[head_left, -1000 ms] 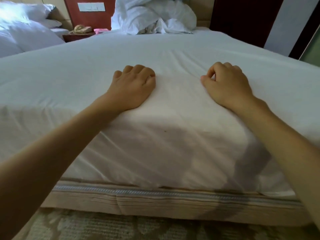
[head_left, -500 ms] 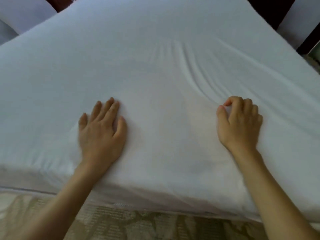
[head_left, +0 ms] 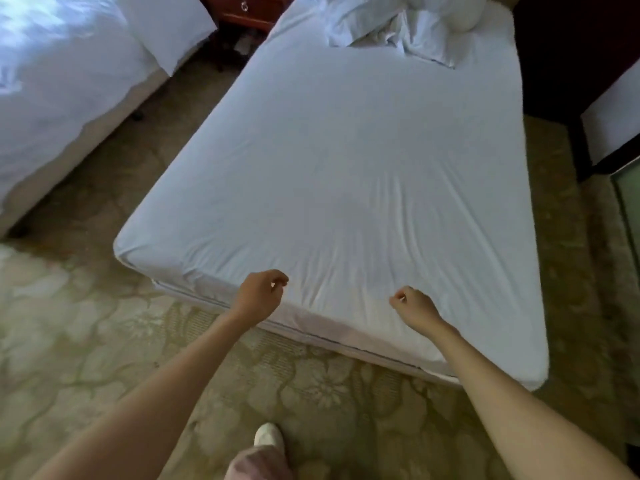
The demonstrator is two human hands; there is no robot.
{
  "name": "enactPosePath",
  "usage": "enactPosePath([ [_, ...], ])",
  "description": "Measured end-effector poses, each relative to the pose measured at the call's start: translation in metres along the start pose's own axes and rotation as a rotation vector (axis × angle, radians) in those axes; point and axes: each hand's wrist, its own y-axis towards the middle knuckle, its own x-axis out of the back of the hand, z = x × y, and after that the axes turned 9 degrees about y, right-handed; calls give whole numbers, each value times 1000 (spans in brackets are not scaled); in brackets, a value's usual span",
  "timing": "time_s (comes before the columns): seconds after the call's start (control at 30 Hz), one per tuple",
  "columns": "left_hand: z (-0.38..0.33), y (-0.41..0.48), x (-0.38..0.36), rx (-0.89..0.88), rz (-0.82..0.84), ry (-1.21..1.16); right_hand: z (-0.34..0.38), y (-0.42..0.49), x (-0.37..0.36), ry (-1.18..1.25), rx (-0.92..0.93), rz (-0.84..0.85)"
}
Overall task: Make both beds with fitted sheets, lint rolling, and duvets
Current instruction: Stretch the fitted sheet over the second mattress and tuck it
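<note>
1. Bottom centre: a white shoe [head_left: 266, 435] stands on the patterned carpet [head_left: 104, 341].
2. Just above, the left hand [head_left: 259, 297] and right hand [head_left: 414, 306] sit over the bed's foot edge, apart, fingers curled in and thumbs against forefingers. I cannot tell whether they pinch fabric.
3. Centre: the fitted sheet [head_left: 346, 168] covers the mattress, with faint creases fanning out near the hands.
4. Top right of centre: a crumpled duvet [head_left: 398, 22] lies at the head end.
5. Upper left: the second bed [head_left: 62, 81], white; a red-brown nightstand [head_left: 249, 8] stands between the beds.
</note>
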Motion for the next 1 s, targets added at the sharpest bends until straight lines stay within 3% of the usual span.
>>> enactPosePath([
  [0.13,40,-73,79,134,121,-68,64,-77,-23,-9,-57,238],
  [0.3,106,-147,125,374,-5,-207,127,-134,-64,-39,-51,288],
  [0.47,155,-215,104,543,-103,-445,163,-161,-118,-111,-6,338],
  [0.67,183,-263,54,702,-17,-606,168,-175,-194,-220,35,423],
  [0.8,197,-282,32,725,84,-588,178,-188,-243,-425,107,503],
  [0.9,211,-288,34,667,371,-520,187,-184,-268,-720,225,492],
  [1.0,246,-267,38,786,504,-457,212,-151,-284,-728,205,517],
])
